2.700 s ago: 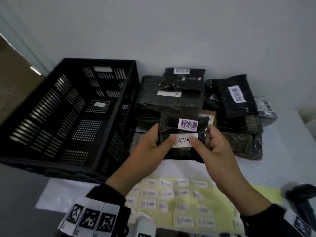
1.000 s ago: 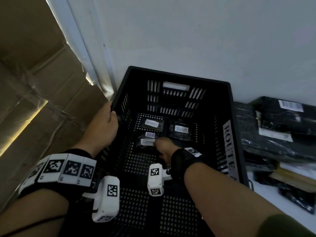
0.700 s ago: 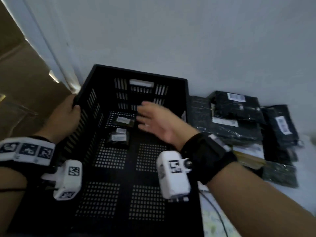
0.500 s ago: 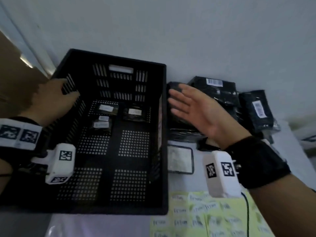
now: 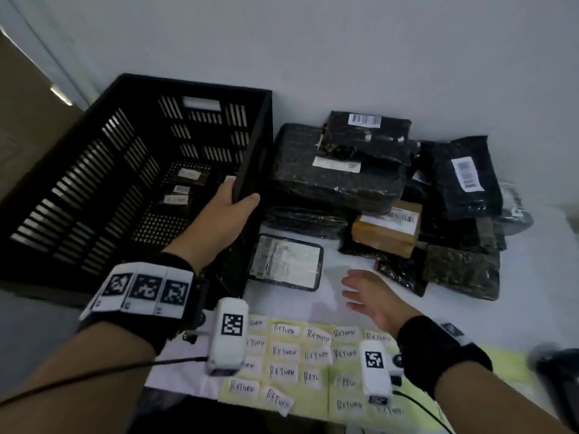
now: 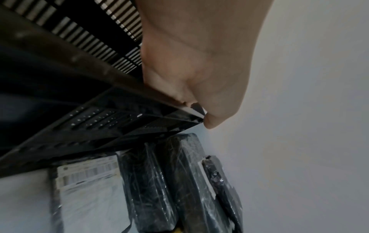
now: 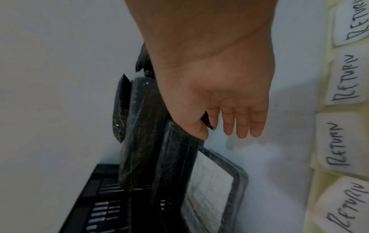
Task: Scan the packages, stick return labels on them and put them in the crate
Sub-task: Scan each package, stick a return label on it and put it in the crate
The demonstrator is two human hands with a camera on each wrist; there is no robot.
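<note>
Gripping the black crate (image 5: 131, 170) rim, the left hand (image 5: 224, 214) is holding on; the right hand (image 5: 372, 303) is hovering loose-fingered and holding nothing. Just past it, the flat labelled package (image 5: 286, 263) is lying; it is probably light and bendy, so grab its edge.

White table (image 5: 532, 277): crate (image 5: 94, 170), packages (image 5: 338, 180), label sheet (image 5: 313, 364).

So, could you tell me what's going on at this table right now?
A person is processing return parcels. Their left hand grips the right wall of the black crate, which already holds a few small labelled packages. Their right hand is open and empty, hovering over the white table just in front of a flat package with a large white label. A pile of black-wrapped packages waits by the wall, and a sheet of handwritten RETURN labels lies near the front edge.
</note>
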